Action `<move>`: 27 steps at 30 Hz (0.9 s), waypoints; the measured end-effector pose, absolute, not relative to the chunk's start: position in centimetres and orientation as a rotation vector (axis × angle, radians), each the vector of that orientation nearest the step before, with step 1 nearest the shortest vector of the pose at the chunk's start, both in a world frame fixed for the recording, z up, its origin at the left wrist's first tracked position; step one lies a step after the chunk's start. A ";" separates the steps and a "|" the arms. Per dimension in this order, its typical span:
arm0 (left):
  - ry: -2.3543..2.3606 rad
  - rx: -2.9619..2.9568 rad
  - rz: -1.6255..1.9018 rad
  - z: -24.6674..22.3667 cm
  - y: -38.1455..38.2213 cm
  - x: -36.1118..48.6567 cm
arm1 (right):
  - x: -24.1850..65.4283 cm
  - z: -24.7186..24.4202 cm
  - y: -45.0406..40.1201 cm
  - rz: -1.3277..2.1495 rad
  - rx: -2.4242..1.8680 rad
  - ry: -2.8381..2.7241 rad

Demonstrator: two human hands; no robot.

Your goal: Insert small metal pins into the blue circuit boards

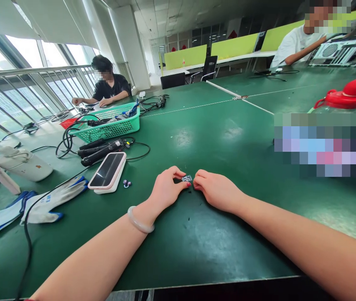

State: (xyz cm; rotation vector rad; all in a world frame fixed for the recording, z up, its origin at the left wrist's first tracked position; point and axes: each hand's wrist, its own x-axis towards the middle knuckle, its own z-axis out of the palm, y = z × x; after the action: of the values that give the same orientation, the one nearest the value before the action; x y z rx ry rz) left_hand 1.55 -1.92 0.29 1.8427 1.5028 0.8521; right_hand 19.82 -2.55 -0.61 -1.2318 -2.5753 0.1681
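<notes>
My left hand [169, 188], with a pale bangle [140, 220] on its wrist, pinches a small silvery piece with a fine pattern [186, 178] between thumb and fingertips. It looks like a tiny circuit board or metal part, too small to name surely. Just to its right, my right hand [217, 190] has its fingers curled and pressed together close by the piece. Whatever those fingertips hold, if anything, is hidden. Tiny dark bits [188, 218] lie on the green tabletop [222, 246] below the hands.
Left of my hands lie a phone [108, 170] on a white box, small round parts [127, 183], gloves [52, 200] and black cables. A green basket [109, 125] holds tools. A red-lidded container [344, 98] stands right. Two people sit across, one beside a computer case [344, 52].
</notes>
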 end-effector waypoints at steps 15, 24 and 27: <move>1.363 1.903 0.795 0.6 -2.4 2.1 | 19.9 -0.8 -2.8 -0.073 -1.063 -2.327; 1.321 1.950 0.801 0.2 -2.3 1.9 | 19.8 -0.7 -2.9 -0.163 -1.023 -2.327; 1.333 1.943 0.819 0.2 -2.3 2.0 | 19.9 -0.7 -2.9 -0.139 -1.018 -2.326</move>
State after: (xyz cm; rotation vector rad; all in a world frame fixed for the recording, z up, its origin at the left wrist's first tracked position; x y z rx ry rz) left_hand 1.97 -2.32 0.23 1.9430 1.3333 0.8192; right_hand 19.87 -2.93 -0.65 -1.0182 -2.3258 -0.1391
